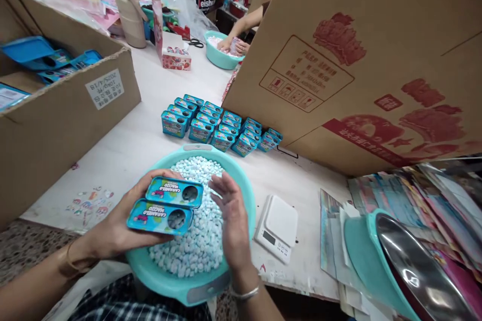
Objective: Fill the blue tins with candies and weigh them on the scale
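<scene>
My left hand (122, 215) grips two small blue candy boxes (160, 216) side by side, their printed tops facing up, each with a dark round window. Below them is a turquoise basin (246, 195) filled with small pale blue and white candies (196, 256). Over the basin's right side my right hand (234, 220) is raised, fingers stretched and apart, holding nothing. Beyond the basin, several matching blue boxes (201, 130) stand in rows on the white table (146, 130). To the right of the basin lies a white digital scale (277, 228).
An open carton (68, 125) at left holds blue boxes. A large cardboard box (339, 85) borders the right. Stacked printed sheets, a turquoise tub (357, 241) and a steel bowl (425, 266) lie lower right. Another person's hands (229, 45) work in a far basin (222, 61). A flask (130, 15) stands behind.
</scene>
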The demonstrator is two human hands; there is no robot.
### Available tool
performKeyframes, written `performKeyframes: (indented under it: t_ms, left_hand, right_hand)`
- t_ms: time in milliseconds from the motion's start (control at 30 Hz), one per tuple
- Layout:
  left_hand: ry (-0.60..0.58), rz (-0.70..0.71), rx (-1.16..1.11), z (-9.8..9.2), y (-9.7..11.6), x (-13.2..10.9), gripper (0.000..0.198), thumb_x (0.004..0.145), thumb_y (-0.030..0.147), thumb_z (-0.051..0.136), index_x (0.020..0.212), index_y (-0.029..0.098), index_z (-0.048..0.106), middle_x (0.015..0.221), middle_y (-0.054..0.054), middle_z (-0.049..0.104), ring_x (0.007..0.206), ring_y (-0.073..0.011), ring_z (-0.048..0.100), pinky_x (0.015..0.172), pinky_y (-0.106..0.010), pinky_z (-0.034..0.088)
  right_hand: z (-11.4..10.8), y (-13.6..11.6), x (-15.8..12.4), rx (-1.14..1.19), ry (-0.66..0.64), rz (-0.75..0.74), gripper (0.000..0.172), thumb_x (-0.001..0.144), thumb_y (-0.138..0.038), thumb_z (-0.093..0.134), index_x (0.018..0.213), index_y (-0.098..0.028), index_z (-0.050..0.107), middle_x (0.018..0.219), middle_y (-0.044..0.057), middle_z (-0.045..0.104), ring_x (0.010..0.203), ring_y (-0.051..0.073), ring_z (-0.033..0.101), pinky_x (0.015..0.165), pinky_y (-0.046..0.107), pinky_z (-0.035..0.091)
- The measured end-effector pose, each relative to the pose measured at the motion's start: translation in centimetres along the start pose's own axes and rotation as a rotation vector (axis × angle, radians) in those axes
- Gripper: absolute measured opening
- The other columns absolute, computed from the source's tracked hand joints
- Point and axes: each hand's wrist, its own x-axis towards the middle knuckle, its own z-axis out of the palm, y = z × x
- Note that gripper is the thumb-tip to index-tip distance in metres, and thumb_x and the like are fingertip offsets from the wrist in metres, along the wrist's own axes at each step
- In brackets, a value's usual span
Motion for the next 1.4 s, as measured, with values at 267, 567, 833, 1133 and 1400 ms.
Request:
performKeyframes:
  t_ms: [267,567,833,1133,1400]
  left_hand:
    - [0.115,0.001,-0.165,-1.8,0.7,-1.5,0.096,0.052,0.046,0.112,0.137,0.044,0.066,0.136,-0.006,0.074,0.134,-0.0427,0.074,0.116,-0.056,0.064]
    - [0.104,-0.107,-0.044,-1.2,-0.1,-0.8,0.097,0.070,0.041,0.102,0.155,0.036,0.055,0.144,-0.009,0.076,0.125,-0.0415,0.078,0.101,-0.048,0.069]
    - [0.057,0.011,0.233,1.2,0.6,2.4,0.070,0.085,0.037,0.084,0.147,0.026,0.054,0.141,-0.013,0.073,0.129,-0.0396,0.074,0.118,-0.062,0.058]
    - [0.108,0.134,0.359,3.9,-1.7,3.5,0.067,0.084,0.035,0.079,0.145,0.029,0.052,0.143,-0.016,0.070,0.139,-0.0452,0.069,0.118,-0.067,0.056]
    - [0.034,0.228,0.438,4.1,-1.0,3.5,0.066,0.083,0.035,0.081,0.143,0.026,0.055,0.141,-0.018,0.073,0.136,-0.0463,0.071,0.115,-0.066,0.059]
  right_hand:
    - [-1.6,3.5,-1.2,-0.963,-0.620,0.035,0.043,0.103,-0.053,0.076,0.140,-0.032,0.072,0.149,0.020,0.067,0.134,0.044,0.063,0.108,0.064,0.055]
    - [-2.0,3.4,0.9,-0.079,-0.428,0.581,0.040,0.093,-0.059,0.083,0.092,-0.024,0.063,0.081,-0.003,0.063,0.067,0.013,0.052,0.060,0.025,0.041]
    - [0.3,-0.5,3.7,0.735,0.210,0.602,0.043,0.080,-0.042,0.096,0.102,-0.025,0.064,0.082,-0.004,0.065,0.056,0.007,0.050,0.044,0.015,0.029]
    - [6.1,-1.9,4.7,0.491,0.563,0.050,0.030,0.096,-0.056,0.071,0.107,-0.030,0.063,0.109,0.006,0.077,0.114,0.026,0.077,0.113,0.052,0.063]
    - [5.8,-2.4,4.5,0.436,0.431,0.080,0.025,0.089,-0.049,0.078,0.095,-0.026,0.068,0.103,0.005,0.078,0.106,0.024,0.074,0.109,0.044,0.061]
